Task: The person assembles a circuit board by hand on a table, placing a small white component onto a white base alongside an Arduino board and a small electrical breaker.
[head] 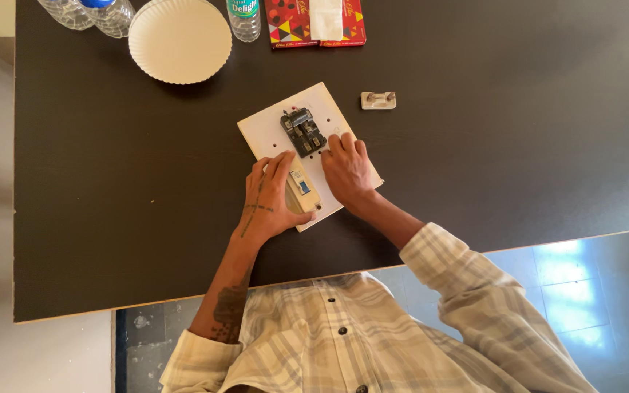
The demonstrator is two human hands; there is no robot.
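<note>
Both hands rest on the white mounting board (pixel 271 131): left hand (pixel 269 204) fingers curl around the beige breaker (pixel 302 191), its long axis running away toward the black switch block (pixel 303 132), while right hand (pixel 347 171) fingertips press flat just beside it.

Dark table (pixel 475 182), wide, matte. White paper plate (pixel 180 38) near far edge, fluted rim. Clear plastic bottles (pixel 92 13) lying left of plate, one with blue cap. Another clear bottle (pixel 244 18) upright just right of plate, green label. Red patterned box (pixel 289 25) beside that bottle, white folded tissue (pixel 326 18) lying on box. Small beige fitting (pixel 378 100) alone on table, right of centre. Pale tiled floor (pixel 569 291) beyond near table edge.
</note>
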